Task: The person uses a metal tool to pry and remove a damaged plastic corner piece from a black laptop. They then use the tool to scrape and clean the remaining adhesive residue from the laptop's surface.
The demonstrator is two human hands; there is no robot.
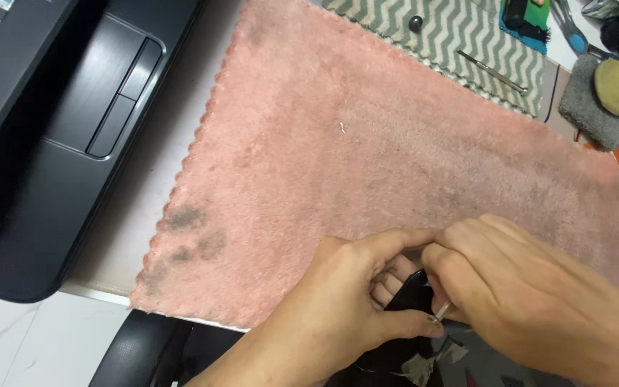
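Hands, left (352,287) and right (510,279), pinch a small black part (406,290) (glossy, mostly hidden).

Head-worn camera is looking steeply down, close over the fuzzy pink cloth mat (367,165), with both hands sitting at the lower frame edge.

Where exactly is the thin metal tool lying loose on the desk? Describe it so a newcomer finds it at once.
Start at the big pink fleece cloth covering the desk. Behind its far edge lies a smaller grey-and-white zigzag cloth. The thin metal tool lies slantwise on that cloth's right part, the only long silvery rod there, unlike the small round black knob to its left.
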